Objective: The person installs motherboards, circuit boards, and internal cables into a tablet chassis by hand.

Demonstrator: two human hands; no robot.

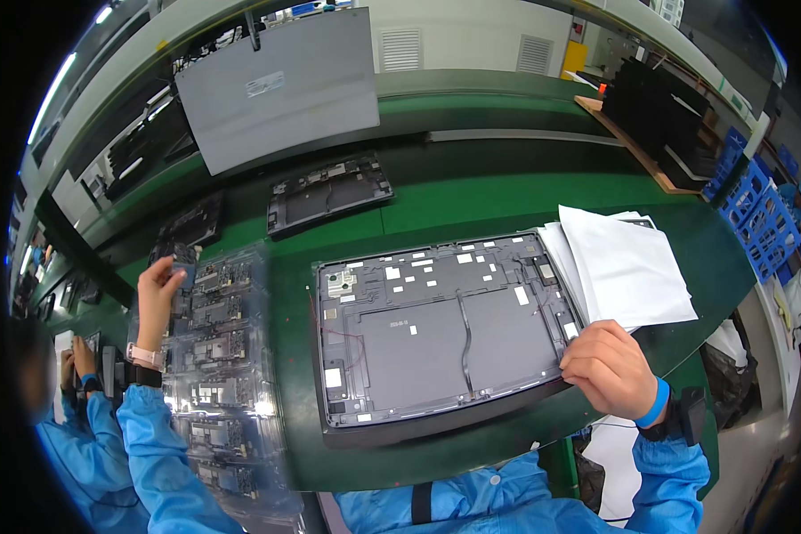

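Observation:
My left hand point(157, 289) is raised over the far end of a clear plastic tray point(260, 356), its thumb and fingers pinched on the edge of a small dark circuit board point(185, 258). Several more circuit boards point(215, 345) lie in rows in the tray. In front of me is a grey, flat device casing point(400, 343) with its inside facing up. It has small white stickers, a black cable point(465, 343) down the middle and thin red wires at its left side. My right hand point(610, 369) grips the casing's near right corner, fingers curled at the edge.
White sheets point(627, 267) lie against the casing's right side on the green bench point(472, 191). Further back sit another open casing point(329, 194) and a dark one point(190, 222). A grey panel point(280, 89) hangs above. A co-worker's hands point(80, 358) show at far left; blue crates point(756, 218) stand right.

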